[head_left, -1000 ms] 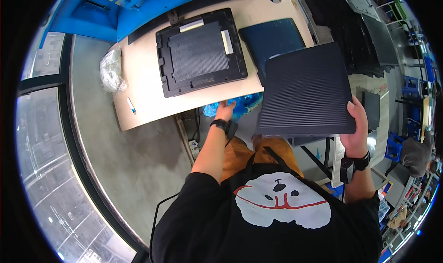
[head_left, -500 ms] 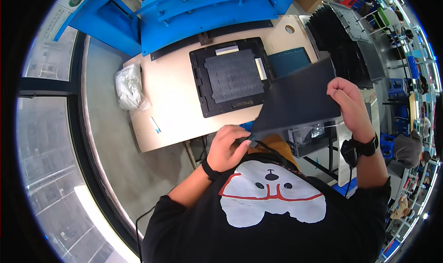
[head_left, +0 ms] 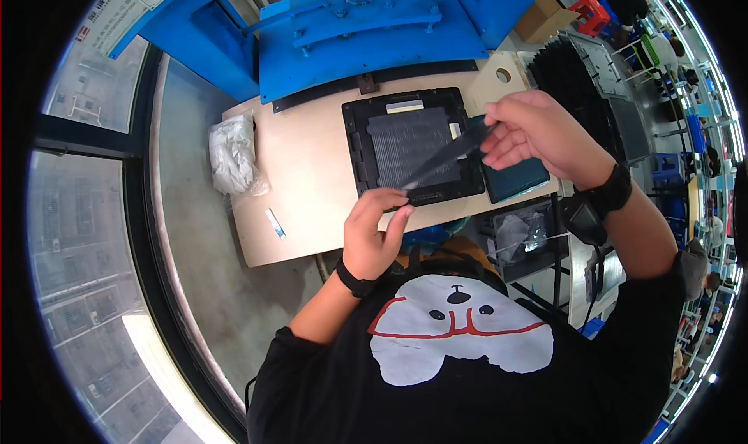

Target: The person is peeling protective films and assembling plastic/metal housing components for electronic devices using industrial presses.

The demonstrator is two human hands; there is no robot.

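A thin dark sheet (head_left: 446, 157) is stretched between my hands, turned almost edge-on so that it looks like a narrow strip. My left hand (head_left: 374, 230) pinches its near left end between thumb and fingers. At the far right end my right hand (head_left: 538, 136) grips it, the lower fingers partly curled. Beneath the sheet lies a black square fixture (head_left: 362, 167) with a grey ribbed pad (head_left: 389, 144) in its middle and pale strips on two sides. A dark teal panel (head_left: 514, 183) rests right of the fixture, partly under my right hand.
Behind the pale tabletop (head_left: 304, 202) stands a blue press (head_left: 366, 43). A plastic-wrapped white bundle (head_left: 234, 154) and a small blue-and-white strip (head_left: 275, 223) lie to the left. Stacked black trays (head_left: 573, 74) stand on the right, with a cardboard box (head_left: 541, 15) beyond.
The sheet has gone from showing its broad face to nearly edge-on. Both hands carried it over the fixture, my right hand moving leftward and my left hand slightly away from my body.
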